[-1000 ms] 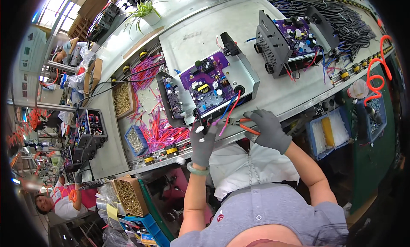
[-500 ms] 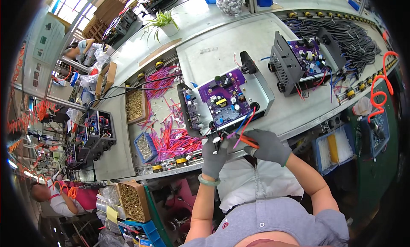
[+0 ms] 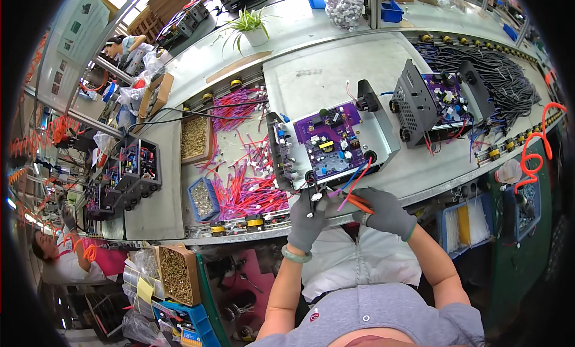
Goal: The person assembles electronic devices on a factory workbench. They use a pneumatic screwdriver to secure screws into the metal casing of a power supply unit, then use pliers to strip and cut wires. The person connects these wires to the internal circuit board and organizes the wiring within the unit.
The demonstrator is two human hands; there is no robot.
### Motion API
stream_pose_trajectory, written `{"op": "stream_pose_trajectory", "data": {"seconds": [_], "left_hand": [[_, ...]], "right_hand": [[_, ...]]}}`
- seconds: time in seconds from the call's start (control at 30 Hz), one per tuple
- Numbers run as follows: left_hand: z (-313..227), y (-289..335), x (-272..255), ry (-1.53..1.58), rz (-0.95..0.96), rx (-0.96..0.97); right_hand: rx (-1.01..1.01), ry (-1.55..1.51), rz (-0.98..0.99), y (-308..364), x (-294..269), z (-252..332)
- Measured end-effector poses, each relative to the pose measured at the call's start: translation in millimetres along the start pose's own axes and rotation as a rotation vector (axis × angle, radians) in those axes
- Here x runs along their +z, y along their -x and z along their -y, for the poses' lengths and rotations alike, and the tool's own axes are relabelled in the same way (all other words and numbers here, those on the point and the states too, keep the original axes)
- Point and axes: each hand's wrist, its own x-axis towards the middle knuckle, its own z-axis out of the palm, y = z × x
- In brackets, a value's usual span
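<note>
in the head view, the gloved right hand (image 3: 386,214) is clamped around orange-handled pliers (image 3: 361,204). the gloved left hand (image 3: 307,222) has its fingers curled beside black wires (image 3: 312,204) with white plugs; i cannot tell whether it grips them. a red wire (image 3: 360,179) and a blue wire (image 3: 352,180) run from the open case (image 3: 383,144) toward the hands. this case sits on the bench just beyond them, a purple board (image 3: 311,131) inside.

a second ago the pliers' handles were spread; now they are nearer together, and the right hand is closer to the left.

the grey bench (image 3: 157,214) also bears a second case (image 3: 414,107), black cables (image 3: 506,86) and loose red and purple wires (image 3: 254,194). farther off are a potted plant (image 3: 245,23) and a co-worker in a red apron (image 3: 110,260).
</note>
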Motion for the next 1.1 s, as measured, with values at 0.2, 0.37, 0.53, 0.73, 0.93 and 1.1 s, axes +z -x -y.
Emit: {"op": "stream_pose_trajectory", "data": {"seconds": [0.2,0.37,0.53,0.73,0.93,1.1], "left_hand": [[1,0,-1,0.042,0.040,-0.075],[-13,4,2,0.302,0.071,-0.300],[-25,32,18,0.784,-0.135,-0.713],[23,11,5,-0.183,0.459,0.041],[-33,-6,32,0.710,0.386,-0.740],[-70,-25,63,0.621,0.605,-0.614]], "right_hand": [[-0.044,0.000,-0.029,-9,-3,13],[-0.029,0.023,0.082,0,2,19],[0.181,-0.826,0.328,19,28,9],[0.297,-1.511,0.436,18,46,11],[0.125,0.065,-0.094,66,-22,-17],[0.544,-0.615,-0.228,105,-99,-99]]}}
